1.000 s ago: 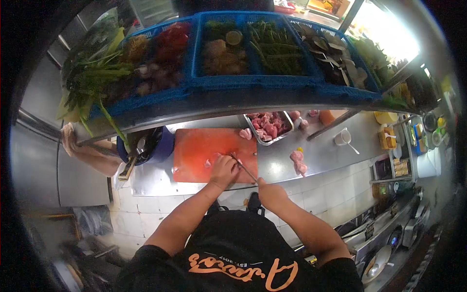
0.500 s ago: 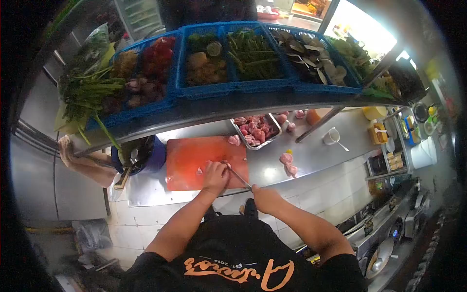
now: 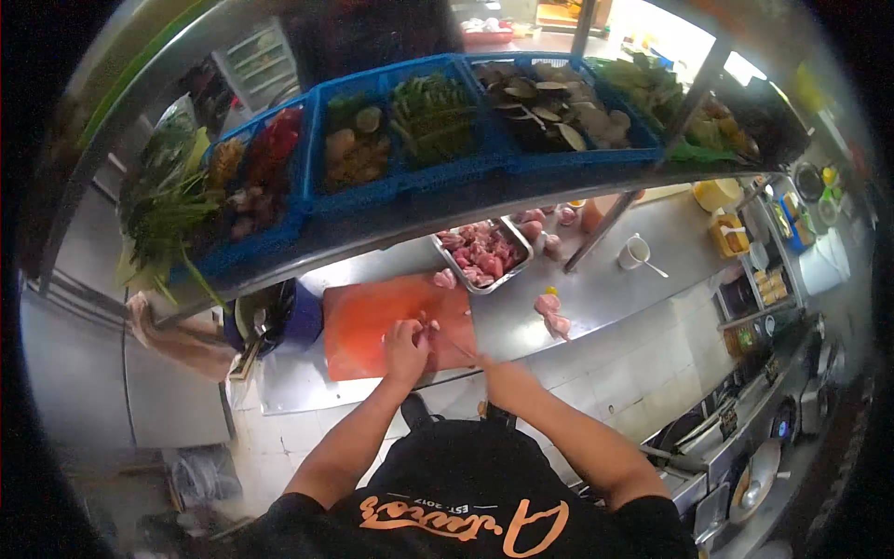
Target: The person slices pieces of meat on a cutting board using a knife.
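On the orange cutting board my left hand has its fingers curled down over a small piece of raw meat, which they partly hide. My right hand, blurred by motion, is closed round the handle of a knife. The thin blade points up and left toward the meat, close to my left fingertips. Another raw piece lies at the board's upper right edge. Beyond it stands a metal tray full of cut raw meat.
Over the steel counter runs a shelf with blue baskets of vegetables. A shelf post comes down behind larger meat pieces. A white cup with a spoon stands right; a dark blue bin is left of the board.
The knife and right hand have shifted slightly right and down, away from the left fingers. More small meat pieces show beside my left fingertips. The whole view has tilted slightly.
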Action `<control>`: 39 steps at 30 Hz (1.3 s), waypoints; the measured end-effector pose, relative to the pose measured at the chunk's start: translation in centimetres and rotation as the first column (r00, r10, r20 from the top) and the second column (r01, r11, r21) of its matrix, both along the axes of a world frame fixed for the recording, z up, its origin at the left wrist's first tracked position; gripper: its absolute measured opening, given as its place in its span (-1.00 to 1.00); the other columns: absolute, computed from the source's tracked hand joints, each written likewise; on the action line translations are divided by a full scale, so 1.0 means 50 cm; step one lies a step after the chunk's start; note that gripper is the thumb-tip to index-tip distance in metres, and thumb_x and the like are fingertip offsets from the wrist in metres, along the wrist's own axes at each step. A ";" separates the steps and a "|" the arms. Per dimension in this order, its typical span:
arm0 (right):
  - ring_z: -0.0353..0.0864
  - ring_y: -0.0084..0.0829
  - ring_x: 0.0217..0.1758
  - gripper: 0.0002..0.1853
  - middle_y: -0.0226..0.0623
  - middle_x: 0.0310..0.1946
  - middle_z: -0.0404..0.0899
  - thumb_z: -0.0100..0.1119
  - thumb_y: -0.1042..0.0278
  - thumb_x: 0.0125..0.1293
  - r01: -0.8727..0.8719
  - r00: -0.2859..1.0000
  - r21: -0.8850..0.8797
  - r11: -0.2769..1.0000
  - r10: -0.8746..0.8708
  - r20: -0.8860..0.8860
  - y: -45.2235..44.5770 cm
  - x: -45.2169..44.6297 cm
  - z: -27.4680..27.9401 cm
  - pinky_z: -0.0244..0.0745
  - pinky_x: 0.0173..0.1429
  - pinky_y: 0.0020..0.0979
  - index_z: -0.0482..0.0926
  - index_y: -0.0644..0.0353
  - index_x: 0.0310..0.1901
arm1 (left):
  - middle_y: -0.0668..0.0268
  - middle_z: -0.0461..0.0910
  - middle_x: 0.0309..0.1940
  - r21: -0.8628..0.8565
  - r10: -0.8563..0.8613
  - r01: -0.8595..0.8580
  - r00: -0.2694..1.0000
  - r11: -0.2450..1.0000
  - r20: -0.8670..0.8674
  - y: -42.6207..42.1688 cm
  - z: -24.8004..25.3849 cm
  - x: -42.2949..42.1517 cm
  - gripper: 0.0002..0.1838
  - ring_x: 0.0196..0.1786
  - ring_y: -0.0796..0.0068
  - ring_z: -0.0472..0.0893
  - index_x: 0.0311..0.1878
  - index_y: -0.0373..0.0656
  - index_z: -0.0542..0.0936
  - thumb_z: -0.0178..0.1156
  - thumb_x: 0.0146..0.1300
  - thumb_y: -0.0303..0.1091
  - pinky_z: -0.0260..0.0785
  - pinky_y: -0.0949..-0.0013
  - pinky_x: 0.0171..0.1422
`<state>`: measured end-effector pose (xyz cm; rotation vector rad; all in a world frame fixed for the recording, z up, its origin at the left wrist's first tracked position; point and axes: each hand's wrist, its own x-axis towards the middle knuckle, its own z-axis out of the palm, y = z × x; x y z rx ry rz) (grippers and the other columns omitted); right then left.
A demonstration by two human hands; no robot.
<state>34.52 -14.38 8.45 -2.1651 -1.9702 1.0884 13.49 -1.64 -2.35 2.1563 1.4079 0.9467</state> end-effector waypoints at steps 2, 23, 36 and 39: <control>0.74 0.13 -0.09 -0.52 0.17 -0.20 0.70 0.06 0.38 0.34 0.027 1.000 0.045 0.999 -0.028 0.013 -0.029 0.023 0.011 0.59 0.01 0.13 0.41 0.12 0.31 | 0.16 0.57 -0.23 -0.035 0.117 -0.116 0.992 0.993 0.040 0.008 -0.011 -0.025 -0.87 -0.04 0.01 0.54 -0.21 -0.13 0.55 0.30 0.20 -0.44 0.41 0.01 0.05; 0.67 -0.21 -0.58 -0.79 -0.02 -0.50 0.62 0.01 0.43 0.49 -0.145 0.748 -0.132 0.981 0.021 -0.663 0.057 -0.029 -0.177 0.56 -0.56 -0.13 0.32 0.34 0.03 | -0.06 0.57 0.17 -0.168 0.558 -0.533 0.805 0.829 0.201 0.019 -0.071 0.097 -0.56 0.20 0.02 0.56 0.34 -0.37 0.43 0.02 0.53 -0.30 0.41 0.09 0.33; 0.65 0.26 -0.28 -0.73 0.16 -0.40 0.63 0.12 0.31 0.44 0.346 0.893 0.195 0.918 -0.259 -0.368 -0.110 0.181 -0.071 0.51 -0.21 0.11 0.43 0.22 0.07 | 0.44 0.29 -0.74 -0.705 0.631 0.437 0.329 0.558 0.703 0.274 0.066 0.135 -0.54 -0.79 0.64 0.23 -0.57 0.08 0.39 0.16 0.45 0.05 0.10 0.49 -0.70; 0.67 0.22 -0.28 -0.71 0.15 -0.38 0.65 0.11 0.30 0.45 0.474 0.842 0.105 0.874 -0.415 -0.345 -0.171 0.192 -0.052 0.54 -0.21 0.05 0.44 0.23 0.11 | 0.39 0.33 -0.72 -0.604 0.331 0.477 0.538 0.638 0.775 0.363 0.066 0.220 -0.58 -0.73 0.50 0.33 -0.55 0.03 0.47 0.25 0.37 0.04 0.27 0.38 -0.62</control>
